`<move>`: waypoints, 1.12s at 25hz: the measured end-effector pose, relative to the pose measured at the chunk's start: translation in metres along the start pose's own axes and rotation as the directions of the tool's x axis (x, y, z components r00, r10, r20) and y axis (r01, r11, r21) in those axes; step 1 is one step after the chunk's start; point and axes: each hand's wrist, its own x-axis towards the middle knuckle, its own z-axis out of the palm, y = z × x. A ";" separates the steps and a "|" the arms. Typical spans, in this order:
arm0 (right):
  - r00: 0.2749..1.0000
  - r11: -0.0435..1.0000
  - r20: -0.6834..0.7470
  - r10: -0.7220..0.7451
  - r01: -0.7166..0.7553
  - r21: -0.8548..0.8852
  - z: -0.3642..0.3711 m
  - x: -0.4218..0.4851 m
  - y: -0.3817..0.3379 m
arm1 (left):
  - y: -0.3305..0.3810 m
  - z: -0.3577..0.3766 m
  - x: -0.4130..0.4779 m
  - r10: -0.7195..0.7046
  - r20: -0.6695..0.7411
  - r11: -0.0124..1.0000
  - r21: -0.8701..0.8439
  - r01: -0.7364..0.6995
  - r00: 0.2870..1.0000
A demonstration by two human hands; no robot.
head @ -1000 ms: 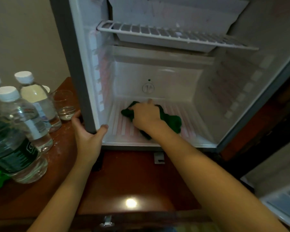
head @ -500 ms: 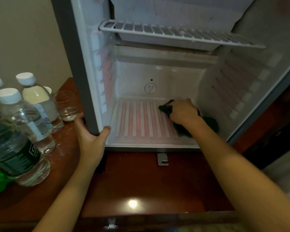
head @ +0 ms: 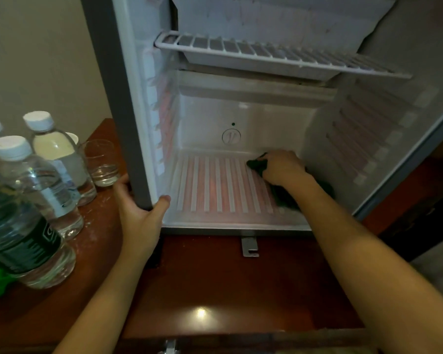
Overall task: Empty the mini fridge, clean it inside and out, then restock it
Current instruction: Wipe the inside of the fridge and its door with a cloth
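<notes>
Nearby, water bottles (head: 36, 190), glass (head: 101, 163); left hand (head: 138, 218) clasping fridge edge (head: 128, 123), right hand (head: 283, 169) clutching cloth (head: 257, 166)

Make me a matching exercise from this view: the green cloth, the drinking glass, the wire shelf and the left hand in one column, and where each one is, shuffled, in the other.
Things
1. green cloth
2. drinking glass
3. wire shelf
4. left hand

Places
a. gripping the left front edge of the fridge
b. standing on the wooden top, left of the fridge
c. on the fridge floor at the right, gripped by the right hand
d. high up inside the fridge

Pairs: 1-c, 2-b, 3-d, 4-a
</notes>
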 end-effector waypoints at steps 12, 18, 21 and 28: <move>0.990 0.988 -0.001 0.141 -0.141 -0.055 -0.010 -0.034 0.015 | 0.000 0.002 0.000 -0.013 -0.011 0.999 -0.030 0.013 1.000; 0.982 0.973 0.013 0.190 -0.186 -0.134 -0.008 -0.030 0.013 | 0.001 0.000 0.000 -0.004 0.002 1.000 -0.020 0.004 1.000; 0.980 0.978 -0.005 0.201 -0.201 -0.061 0.011 -0.114 0.026 | 0.000 0.000 0.000 -0.024 0.008 1.000 -0.017 0.024 1.000; 0.962 0.825 -0.241 0.128 0.032 0.564 -0.032 -0.177 0.038 | 0.004 0.000 -0.001 -0.036 0.025 0.999 -0.029 0.037 0.999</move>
